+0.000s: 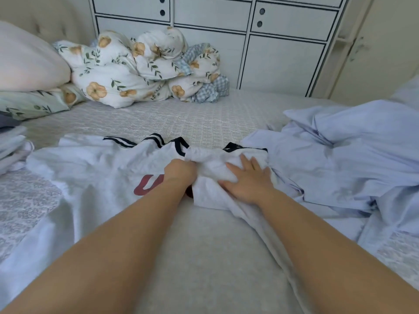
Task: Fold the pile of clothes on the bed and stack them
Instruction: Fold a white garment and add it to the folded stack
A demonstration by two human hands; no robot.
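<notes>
- Stack of folded clothes [12, 146]: far left edge of the bed [204, 118], pale layers, partly cut off by the frame.
- Floral duvet [136, 69]: bunched at the bed's far side, beside a pillow [29, 60].
- White shirt [90, 173]: spread flat mid-bed, dark striped trim, red lettering partly hidden.
- Left hand [180, 172]: fingers curled, gripping a fold of the white shirt.
- Right hand [248, 180]: fingers straight, pressing flat on the shirt's folded-over part.
- Pale blue garments [340, 159]: crumpled heap at right, touching the shirt.
</notes>
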